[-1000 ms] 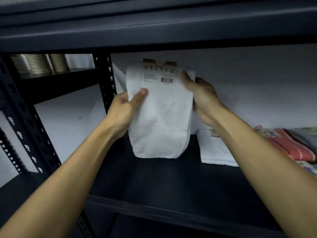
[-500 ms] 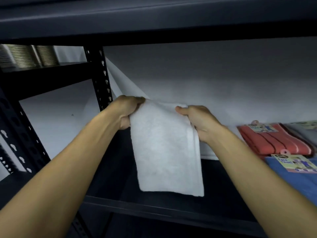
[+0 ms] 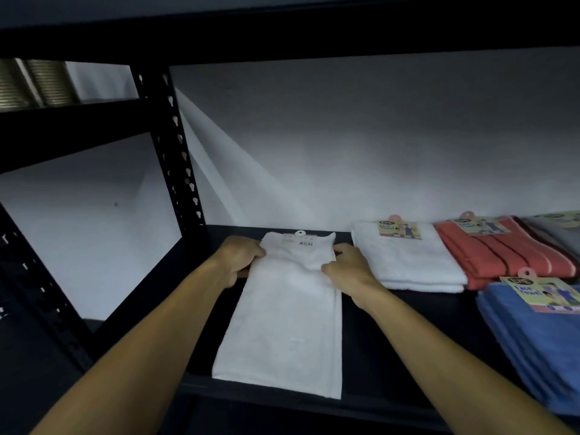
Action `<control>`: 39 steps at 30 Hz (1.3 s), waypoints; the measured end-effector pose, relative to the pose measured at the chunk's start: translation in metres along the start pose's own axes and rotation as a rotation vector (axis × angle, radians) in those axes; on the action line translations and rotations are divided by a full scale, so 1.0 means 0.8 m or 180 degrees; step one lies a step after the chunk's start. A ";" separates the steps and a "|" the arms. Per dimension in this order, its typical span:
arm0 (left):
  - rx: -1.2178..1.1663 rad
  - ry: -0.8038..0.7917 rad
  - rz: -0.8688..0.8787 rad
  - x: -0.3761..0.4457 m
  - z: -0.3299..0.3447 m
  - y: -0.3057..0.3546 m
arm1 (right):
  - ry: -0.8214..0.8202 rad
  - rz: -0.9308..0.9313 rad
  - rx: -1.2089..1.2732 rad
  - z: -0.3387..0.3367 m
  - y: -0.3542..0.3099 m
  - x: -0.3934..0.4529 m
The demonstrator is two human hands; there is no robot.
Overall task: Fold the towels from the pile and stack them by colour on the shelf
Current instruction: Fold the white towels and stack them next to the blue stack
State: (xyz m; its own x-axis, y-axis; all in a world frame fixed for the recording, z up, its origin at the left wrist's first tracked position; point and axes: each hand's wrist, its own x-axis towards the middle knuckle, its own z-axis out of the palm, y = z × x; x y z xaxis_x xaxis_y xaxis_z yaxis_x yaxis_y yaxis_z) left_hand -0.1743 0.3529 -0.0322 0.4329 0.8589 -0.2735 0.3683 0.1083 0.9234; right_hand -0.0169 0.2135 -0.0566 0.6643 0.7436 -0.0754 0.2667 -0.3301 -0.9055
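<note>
A white towel (image 3: 282, 315) lies flat and lengthwise on the dark shelf (image 3: 408, 334), its near end reaching the shelf's front edge and its far end, with a barcode label (image 3: 299, 240), close to the back wall (image 3: 345, 146). The left hand (image 3: 240, 262) grips the towel's left edge near the far end, fingers curled around the cloth. The right hand (image 3: 346, 271) grips the right edge opposite, thumb on top and fingers tucked at the side. Both hands sit about level with each other, just short of the label. To the right, near but apart from this towel, lies a folded white stack (image 3: 408, 262) with a printed tag at its far end. Just beside that, touching or nearly so, is a folded red stack (image 3: 502, 252) with darker stripes, also tagged. In front of the red one, at the right edge of view, is a blue stack (image 3: 533, 350) with its own tag, partly cut off. A grey towel (image 3: 561, 233) shows at the far right behind it, mostly out of frame. At left a black slotted upright (image 3: 175, 146) stands at the shelf's corner, and blurred ribbed cylinders (image 3: 40, 83) sit on a higher shelf beyond it.
</note>
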 end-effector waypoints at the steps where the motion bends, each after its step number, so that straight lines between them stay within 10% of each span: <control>1: 0.0014 0.0038 0.0073 0.000 0.002 0.000 | 0.0060 -0.0079 -0.0202 0.001 0.000 0.000; 7: 0.1024 0.0348 0.0622 -0.013 -0.003 -0.024 | 0.0317 -0.1194 -0.1952 -0.003 0.000 -0.040; 16: 0.2239 -0.0493 0.2365 -0.149 -0.043 -0.066 | -0.0255 -0.2290 -0.1849 -0.030 0.040 -0.164; 26: 0.3017 -0.0090 0.3027 -0.184 -0.079 -0.132 | -0.0582 -0.2427 -0.2079 -0.030 0.062 -0.190; 39: 0.3205 0.0966 0.3124 -0.202 -0.053 -0.140 | 0.0972 -0.3952 -0.3399 -0.034 0.039 -0.209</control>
State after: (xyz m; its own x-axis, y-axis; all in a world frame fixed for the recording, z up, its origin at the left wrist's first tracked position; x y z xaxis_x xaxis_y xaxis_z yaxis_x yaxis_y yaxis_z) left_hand -0.3209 0.2231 -0.0799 0.7067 0.4629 0.5351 0.4991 -0.8622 0.0867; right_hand -0.1007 0.0631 -0.0611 -0.2341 0.7495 0.6193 0.9420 0.0172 0.3353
